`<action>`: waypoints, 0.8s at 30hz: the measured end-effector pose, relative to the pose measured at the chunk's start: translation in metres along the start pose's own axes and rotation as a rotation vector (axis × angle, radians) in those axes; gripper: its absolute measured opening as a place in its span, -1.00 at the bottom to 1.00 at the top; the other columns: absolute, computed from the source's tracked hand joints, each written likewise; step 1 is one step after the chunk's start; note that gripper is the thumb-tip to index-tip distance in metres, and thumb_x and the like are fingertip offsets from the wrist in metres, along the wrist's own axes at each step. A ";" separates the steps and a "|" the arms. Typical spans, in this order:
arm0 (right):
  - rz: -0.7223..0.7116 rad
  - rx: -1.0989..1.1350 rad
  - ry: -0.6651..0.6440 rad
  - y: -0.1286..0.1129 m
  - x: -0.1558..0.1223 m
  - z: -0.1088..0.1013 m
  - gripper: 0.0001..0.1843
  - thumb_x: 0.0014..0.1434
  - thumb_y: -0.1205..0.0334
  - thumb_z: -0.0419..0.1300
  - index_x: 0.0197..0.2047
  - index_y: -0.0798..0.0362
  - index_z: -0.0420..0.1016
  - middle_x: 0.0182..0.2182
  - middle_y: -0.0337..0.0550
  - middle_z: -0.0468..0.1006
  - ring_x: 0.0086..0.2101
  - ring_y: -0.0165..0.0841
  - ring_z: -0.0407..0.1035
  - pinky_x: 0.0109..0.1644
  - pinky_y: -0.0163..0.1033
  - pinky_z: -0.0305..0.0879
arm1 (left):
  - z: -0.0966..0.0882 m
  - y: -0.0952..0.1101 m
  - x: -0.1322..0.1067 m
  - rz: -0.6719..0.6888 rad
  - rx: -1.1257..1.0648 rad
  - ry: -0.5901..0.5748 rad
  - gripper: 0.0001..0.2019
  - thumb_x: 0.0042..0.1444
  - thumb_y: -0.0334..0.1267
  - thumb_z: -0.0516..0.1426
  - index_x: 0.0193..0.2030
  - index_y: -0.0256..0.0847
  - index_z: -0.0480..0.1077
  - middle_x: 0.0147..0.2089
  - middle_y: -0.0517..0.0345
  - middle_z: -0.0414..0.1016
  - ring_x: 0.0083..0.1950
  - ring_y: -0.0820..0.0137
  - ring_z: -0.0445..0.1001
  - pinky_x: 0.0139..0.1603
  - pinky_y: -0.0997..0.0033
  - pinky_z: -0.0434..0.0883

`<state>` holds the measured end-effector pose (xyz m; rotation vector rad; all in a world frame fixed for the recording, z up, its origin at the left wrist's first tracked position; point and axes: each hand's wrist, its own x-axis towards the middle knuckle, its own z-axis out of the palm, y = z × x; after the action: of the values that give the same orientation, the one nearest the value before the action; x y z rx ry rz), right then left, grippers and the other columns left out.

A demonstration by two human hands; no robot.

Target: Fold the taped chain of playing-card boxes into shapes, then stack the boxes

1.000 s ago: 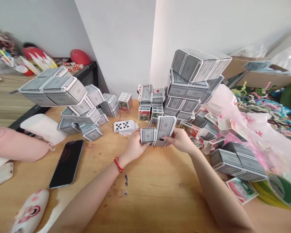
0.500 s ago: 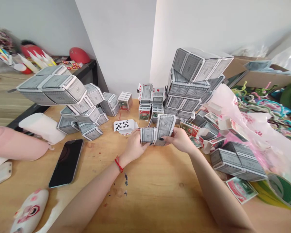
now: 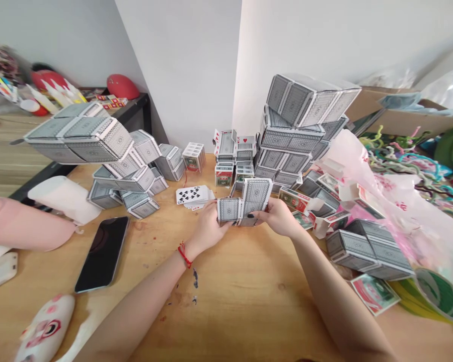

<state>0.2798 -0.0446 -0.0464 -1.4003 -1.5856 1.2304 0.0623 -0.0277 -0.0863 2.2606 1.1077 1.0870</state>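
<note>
Between my two hands is a structure of playing cards point(image 3: 255, 193), backs facing me, with a taller part on the right and a lower part on the left. My left hand point(image 3: 208, 224) grips its left side, thumb along the bottom edge. On the other side, my right hand point(image 3: 277, 217) pinches the right edge, with a dark-nailed thumb on the front. Loose playing cards point(image 3: 192, 195) lie face up just beyond my left hand. Behind the held cards stand open card boxes point(image 3: 224, 175) with cards poking out.
Card-covered blocks form a stack point(image 3: 292, 130) at the back right and another stack point(image 3: 94, 136) at the left. A phone point(image 3: 102, 254) lies at the left. On the right are a card block point(image 3: 370, 249), a pink plastic bag point(image 3: 392, 191) and a tape roll point(image 3: 443, 296).
The whole view has shifted very slightly. Both hands keep the same grip on the cards, with no other visible movement.
</note>
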 end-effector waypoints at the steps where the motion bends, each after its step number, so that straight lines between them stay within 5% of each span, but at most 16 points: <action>1: 0.002 0.010 0.000 0.000 0.000 0.000 -0.85 0.00 0.22 0.24 -0.34 0.09 0.45 -0.46 -0.17 0.58 -0.49 -0.27 0.51 -0.40 -0.18 0.50 | 0.000 0.000 0.000 0.000 -0.005 -0.001 -0.67 -0.04 -0.38 0.24 -0.09 -0.21 0.37 -0.10 -0.01 0.49 -0.01 0.17 0.40 0.04 0.04 0.36; 9: -0.003 -0.034 -0.005 -0.001 0.001 -0.001 -0.82 -0.06 0.17 0.30 -0.47 0.10 0.43 -0.57 -0.20 0.52 -0.59 -0.35 0.42 -0.52 -0.23 0.45 | -0.004 0.001 0.000 -0.002 -0.065 -0.010 -0.66 -0.02 -0.33 0.23 -0.06 -0.19 0.36 -0.07 -0.02 0.48 0.03 0.17 0.40 0.10 0.03 0.32; 14: -0.014 -0.079 0.009 -0.002 0.000 -0.001 -0.79 -0.05 0.12 0.29 -0.48 0.09 0.44 -0.58 -0.22 0.49 -0.61 -0.37 0.38 -0.53 -0.23 0.42 | -0.009 -0.003 -0.008 -0.066 -0.300 0.046 -0.69 0.13 -0.19 0.13 0.00 -0.23 0.31 -0.06 -0.06 0.47 -0.04 0.26 0.47 0.00 0.22 0.41; 18: -0.055 -0.147 0.038 -0.001 0.000 0.000 -0.82 -0.02 0.14 0.26 -0.45 0.09 0.48 -0.54 -0.20 0.50 -0.52 -0.33 0.41 -0.47 -0.24 0.41 | -0.009 -0.006 -0.011 -0.122 -0.306 0.086 -0.78 0.17 -0.14 0.10 -0.16 -0.23 0.38 -0.05 -0.06 0.48 0.08 0.21 0.42 0.11 0.20 0.36; 24: -0.084 -0.219 0.060 0.003 0.000 0.000 -0.84 0.00 0.15 0.23 -0.47 0.08 0.48 -0.53 -0.19 0.50 -0.50 -0.33 0.38 -0.44 -0.25 0.38 | -0.012 -0.007 -0.009 -0.090 -0.256 0.103 -0.80 0.15 -0.13 0.12 -0.33 -0.23 0.39 -0.09 -0.04 0.48 0.01 0.24 0.45 0.08 0.20 0.38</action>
<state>0.2809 -0.0449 -0.0488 -1.4737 -1.7607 0.9802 0.0462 -0.0301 -0.0874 1.9587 1.0336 1.2435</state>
